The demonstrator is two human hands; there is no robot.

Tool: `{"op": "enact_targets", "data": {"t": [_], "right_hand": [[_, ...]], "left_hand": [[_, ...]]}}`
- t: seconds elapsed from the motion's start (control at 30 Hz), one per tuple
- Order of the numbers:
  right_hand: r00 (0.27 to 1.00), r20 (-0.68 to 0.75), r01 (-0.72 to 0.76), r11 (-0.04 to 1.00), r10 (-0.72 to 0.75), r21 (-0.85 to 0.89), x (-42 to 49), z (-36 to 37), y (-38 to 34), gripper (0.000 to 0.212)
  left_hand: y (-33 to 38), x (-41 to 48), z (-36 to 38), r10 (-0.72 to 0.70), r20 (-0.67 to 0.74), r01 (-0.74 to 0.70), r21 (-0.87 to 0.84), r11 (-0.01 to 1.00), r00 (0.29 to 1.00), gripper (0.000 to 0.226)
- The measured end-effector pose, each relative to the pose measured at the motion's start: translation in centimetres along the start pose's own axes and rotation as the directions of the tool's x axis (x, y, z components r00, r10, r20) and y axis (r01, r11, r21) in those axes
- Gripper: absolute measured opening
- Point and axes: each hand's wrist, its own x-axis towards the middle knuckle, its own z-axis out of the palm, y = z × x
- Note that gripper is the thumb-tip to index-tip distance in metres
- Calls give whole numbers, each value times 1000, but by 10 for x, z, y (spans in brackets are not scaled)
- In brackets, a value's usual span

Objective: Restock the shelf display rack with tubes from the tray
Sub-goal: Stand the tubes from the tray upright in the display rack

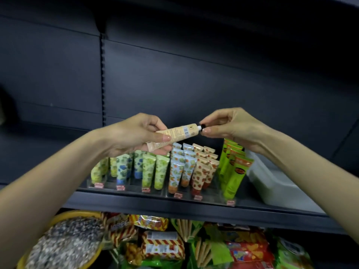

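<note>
A dark metal shelf (174, 204) carries one clear display rack (165, 192) and, just beside it on the right, one white tray (272, 183) whose inside cannot be seen from this angle. The rack's lanes are already well filled with standing tubes, caps down: pale green floral ones on the left, blue-and-orange and strawberry-print ones in the middle, and at least four bright green tubes (233, 171) at the right end; the rows behind overlap too much for a full count. Six red price tags (145, 189) line the rack's front edge. Above the rack, clear of it, one beige tube (180, 133) lies almost level between two hands: the left hand (134, 134) has thumb and fingers wrapped round its flat crimped end, and the right hand (231, 127) pinches its small black cap (203, 127) between thumb and fingertips. The tube looks light, soft-walled and smooth, likely to dent if squeezed mid-body, so the stiff cap and shoulder or the crimped tail seem the safest holds for lowering it, cap first, into a lane.
</note>
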Motion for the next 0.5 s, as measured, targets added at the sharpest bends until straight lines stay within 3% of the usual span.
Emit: {"op": "enact_targets", "data": {"t": [0.5], "right_hand": [[999,40,-6,1000,5,14,35,53,-9,25]], "left_hand": [[-18,-20,-51,-42,-63,40,-31,999,997,22]]}}
